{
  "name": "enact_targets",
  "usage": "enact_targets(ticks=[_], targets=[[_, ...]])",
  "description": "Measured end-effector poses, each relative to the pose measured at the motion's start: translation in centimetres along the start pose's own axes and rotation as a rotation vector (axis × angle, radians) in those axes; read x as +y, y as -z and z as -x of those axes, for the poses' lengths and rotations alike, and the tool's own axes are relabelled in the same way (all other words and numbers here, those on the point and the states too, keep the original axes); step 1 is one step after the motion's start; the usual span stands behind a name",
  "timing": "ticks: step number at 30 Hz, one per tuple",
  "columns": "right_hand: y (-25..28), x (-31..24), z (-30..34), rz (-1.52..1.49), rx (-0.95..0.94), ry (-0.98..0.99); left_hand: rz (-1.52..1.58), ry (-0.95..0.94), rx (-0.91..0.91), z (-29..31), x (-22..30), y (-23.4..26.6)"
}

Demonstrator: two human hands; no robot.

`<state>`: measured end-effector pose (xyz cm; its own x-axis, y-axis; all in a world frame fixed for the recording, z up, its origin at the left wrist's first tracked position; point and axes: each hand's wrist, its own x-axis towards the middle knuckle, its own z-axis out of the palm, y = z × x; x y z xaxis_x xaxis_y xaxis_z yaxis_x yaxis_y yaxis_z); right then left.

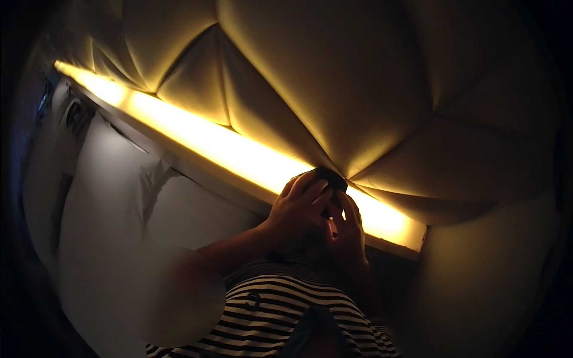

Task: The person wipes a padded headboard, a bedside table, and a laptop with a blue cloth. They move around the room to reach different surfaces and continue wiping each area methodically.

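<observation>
In front of my striped shirt (280, 298), both my hands are raised close together before a glowing light strip. My left hand (295, 206) curls its bent fingers over a dark rounded object (330, 176) from the left. My right hand (351, 224) closes on it from the right, fingers pointing up. Dim light and the overlapping fingers hide most of the object, so its kind does not show. A small reddish lit gap (332, 227) appears between the two palms.
The bright yellow light strip (209, 146) runs slantwise behind my hands. Beyond it rises a padded, tufted panel (352, 77) with deep creases. Pale, wrinkled cloth-like surfaces (107, 238) lie at the left. The picture's rim is dark.
</observation>
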<state>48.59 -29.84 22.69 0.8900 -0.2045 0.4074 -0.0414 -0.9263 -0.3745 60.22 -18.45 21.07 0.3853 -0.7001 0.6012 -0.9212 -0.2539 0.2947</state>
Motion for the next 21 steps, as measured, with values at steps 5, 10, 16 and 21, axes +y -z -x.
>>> enact_targets(ticks=[5,10,16,21], targets=[[-2.0,-0.9,-0.8,-0.039,0.01,-0.01,-0.097,0.085,0.003,1.0,-0.3,0.1],[-4.1,-3.9,-4.6,-0.078,-0.065,0.105,-0.11,0.234,0.034,3.0,-4.3,2.3],[-7.6,-6.9,-8.9,-0.099,-0.062,0.224,-0.249,0.293,0.112,3.2,-9.2,5.6],[-6.3,-7.5,-9.5,-0.094,-0.119,0.181,-0.135,0.292,0.024,2.9,-8.9,5.4]])
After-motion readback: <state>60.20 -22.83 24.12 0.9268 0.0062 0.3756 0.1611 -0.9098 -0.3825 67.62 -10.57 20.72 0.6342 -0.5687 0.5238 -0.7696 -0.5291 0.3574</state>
